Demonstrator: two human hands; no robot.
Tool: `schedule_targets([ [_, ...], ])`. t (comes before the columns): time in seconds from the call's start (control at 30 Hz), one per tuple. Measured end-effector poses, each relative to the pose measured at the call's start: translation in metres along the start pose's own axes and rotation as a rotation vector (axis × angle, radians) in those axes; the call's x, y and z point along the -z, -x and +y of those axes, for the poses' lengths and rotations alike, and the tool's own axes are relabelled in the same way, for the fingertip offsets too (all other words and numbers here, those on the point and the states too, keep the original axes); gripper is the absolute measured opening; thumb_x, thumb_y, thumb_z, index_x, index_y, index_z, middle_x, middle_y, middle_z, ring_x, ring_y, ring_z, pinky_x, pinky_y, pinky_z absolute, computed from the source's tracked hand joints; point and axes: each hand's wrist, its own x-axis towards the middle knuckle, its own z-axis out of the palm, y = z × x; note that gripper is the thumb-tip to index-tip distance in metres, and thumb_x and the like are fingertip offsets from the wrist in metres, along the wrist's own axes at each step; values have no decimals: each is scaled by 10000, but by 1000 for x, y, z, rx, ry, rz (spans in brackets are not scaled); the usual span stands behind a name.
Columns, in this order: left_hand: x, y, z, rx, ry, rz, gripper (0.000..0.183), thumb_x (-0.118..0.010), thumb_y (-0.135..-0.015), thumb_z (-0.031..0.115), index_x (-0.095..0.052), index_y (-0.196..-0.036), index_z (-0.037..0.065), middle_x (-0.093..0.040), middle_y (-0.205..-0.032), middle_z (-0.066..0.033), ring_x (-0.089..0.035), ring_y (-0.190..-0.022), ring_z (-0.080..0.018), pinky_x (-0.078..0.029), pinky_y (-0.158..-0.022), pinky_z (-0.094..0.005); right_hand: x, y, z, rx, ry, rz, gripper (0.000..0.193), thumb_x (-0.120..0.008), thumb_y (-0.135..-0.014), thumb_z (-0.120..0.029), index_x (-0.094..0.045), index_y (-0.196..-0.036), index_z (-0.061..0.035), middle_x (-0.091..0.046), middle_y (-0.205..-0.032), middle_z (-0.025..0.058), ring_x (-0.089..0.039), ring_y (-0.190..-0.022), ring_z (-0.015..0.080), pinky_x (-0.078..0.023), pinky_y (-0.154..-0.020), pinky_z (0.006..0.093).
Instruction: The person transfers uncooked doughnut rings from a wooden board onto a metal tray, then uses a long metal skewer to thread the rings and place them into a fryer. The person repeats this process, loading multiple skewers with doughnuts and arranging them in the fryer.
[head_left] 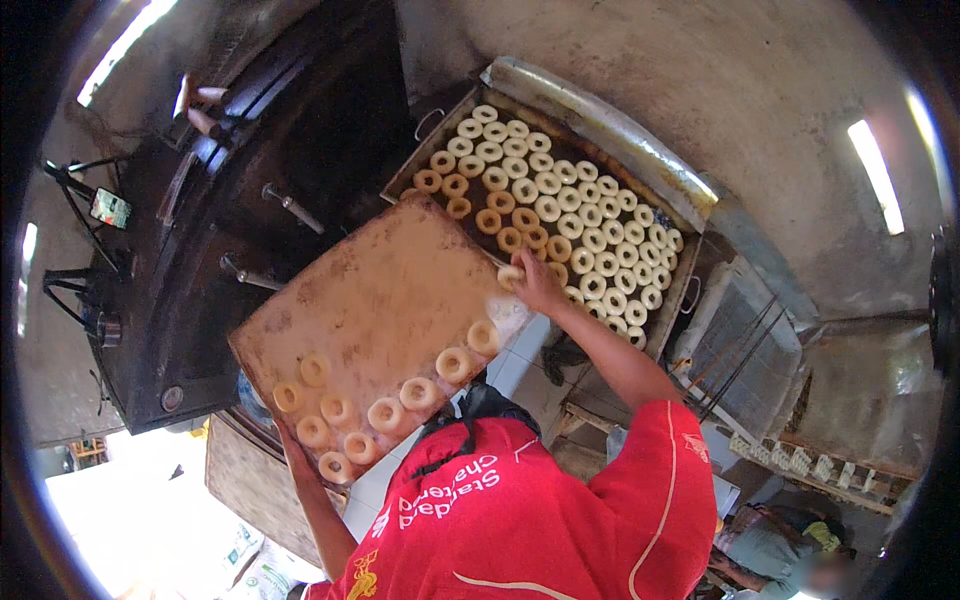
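The landmark here is the flat rectangular board of brown wood (370, 280), dusted with pale flour, which lies across the front of the person in the red short-sleeved shirt (540, 510). The grip of the right hand (540, 287) is at the right corner of the board. It is narrow: the fingers close on one round, pale, soft-looking dough ring (509, 277). This ring is at the fingertips, not deep in the palm, and it is seen over the board's edge; whether it touches the wood, one cannot tell.

The left hand (284, 436) touches the board at its left edge, near the lower corner. Its fingers are mostly hidden by the board, so one cannot tell how far this grip is closed.

More floured, cream-coloured dough rings (418, 393) lie on the board, in a row along the edge nearest to the shirt and in a group toward the left hand.

Beyond the board and to its right is the large rectangular metal pan (610, 158). In it, golden-brown rings (500, 202) are on the side close to the board, while many pale cream rings (593, 240) are farther from it.
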Motion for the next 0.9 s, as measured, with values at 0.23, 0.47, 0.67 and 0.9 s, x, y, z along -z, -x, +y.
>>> schedule_targets([
  [0.23,-2,15,0,-26,29,-70,882,-391,-1025,753,-326,-1643,127,-456,-1614,-112,-467,-1457,-332,-409,-1202,-492,-24,-108,-5,129,59,278,421,-677,-857,-52,-537,-1255,-46,-665,-1186,201,-631,-1112,437,-520,-919,532],
  [0.47,-8,22,-10,-39,-74,119,880,-380,-1030,751,-330,-1639,117,-431,-1629,-116,-466,-1456,-331,-416,-1194,-494,-30,-7,-49,157,-130,30,296,-696,-876,-165,-653,-1141,-40,-647,-1194,195,-610,-1140,417,-510,-957,505],
  [0.67,-21,13,-10,-55,-123,123,880,-368,-1034,751,-320,-1642,117,-416,-1637,-118,-458,-1463,-331,-411,-1197,-494,-44,70,-39,171,-37,6,321,-739,-820,-181,-633,-1094,-51,-629,-1037,201,-631,-1022,430,-506,-932,539],
  [0.9,6,15,-15,-53,-25,61,883,-361,-1035,752,-311,-1646,117,-414,-1638,-121,-453,-1467,-331,-412,-1200,-494,-27,-4,-36,85,-318,353,347,-723,-807,-31,-533,-1097,-60,-648,-998,163,-640,-957,409,-517,-821,505],
])
